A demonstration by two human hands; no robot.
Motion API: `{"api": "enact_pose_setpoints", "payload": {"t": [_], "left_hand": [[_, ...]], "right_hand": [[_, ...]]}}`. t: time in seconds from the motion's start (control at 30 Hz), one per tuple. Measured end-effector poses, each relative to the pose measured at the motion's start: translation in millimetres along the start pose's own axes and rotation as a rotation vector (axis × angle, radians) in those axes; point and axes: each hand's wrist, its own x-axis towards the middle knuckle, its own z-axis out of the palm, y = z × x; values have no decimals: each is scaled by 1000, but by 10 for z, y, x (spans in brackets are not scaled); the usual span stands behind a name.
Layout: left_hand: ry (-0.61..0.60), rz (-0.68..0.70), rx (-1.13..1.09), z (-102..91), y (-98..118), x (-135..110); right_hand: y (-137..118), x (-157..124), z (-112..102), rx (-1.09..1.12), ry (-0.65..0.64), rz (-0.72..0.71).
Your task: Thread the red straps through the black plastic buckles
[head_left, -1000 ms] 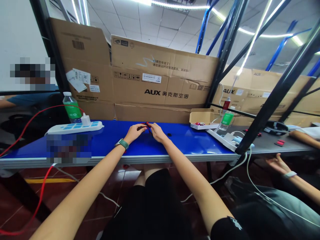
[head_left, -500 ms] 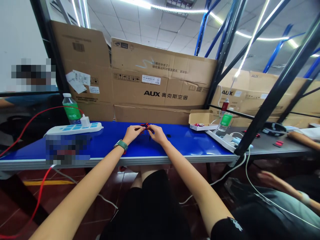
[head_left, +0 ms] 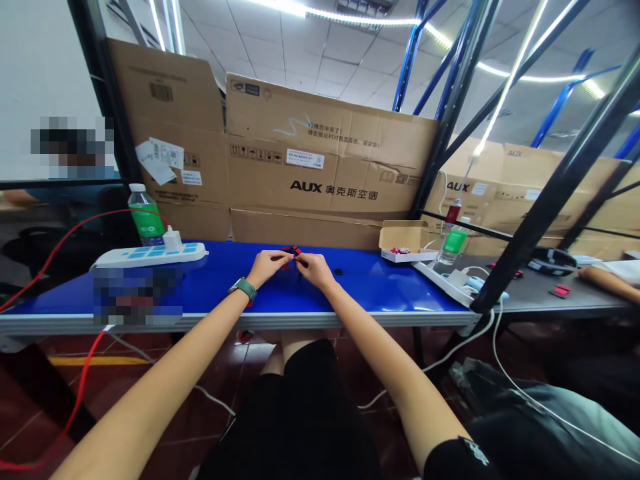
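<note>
Left grip (head_left: 267, 264), right grip (head_left: 313, 267) pinch red part (head_left: 289, 253) over blue table (head_left: 380, 288).

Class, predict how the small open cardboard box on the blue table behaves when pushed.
The small open cardboard box looks thin and light, so it would probably slide easily on the glossy blue table. Its raised flap likely flexes; the small red pieces inside may shift.
</note>
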Motion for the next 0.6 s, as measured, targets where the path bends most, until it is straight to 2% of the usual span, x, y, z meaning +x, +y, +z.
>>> {"api": "enact_pose_setpoints", "payload": {"t": [0.17,0.4,0.6], "left_hand": [[-46,0,-20,1,57,-12],[-72,-91,-245,-4,90,-5],[-75,-113,-322,24,-3,25]], "right_hand": [[9,-3,22,-106,-32,-53],[54,-30,56,-195,45,-175],[26,-8,79,-184,64,-69]]}}
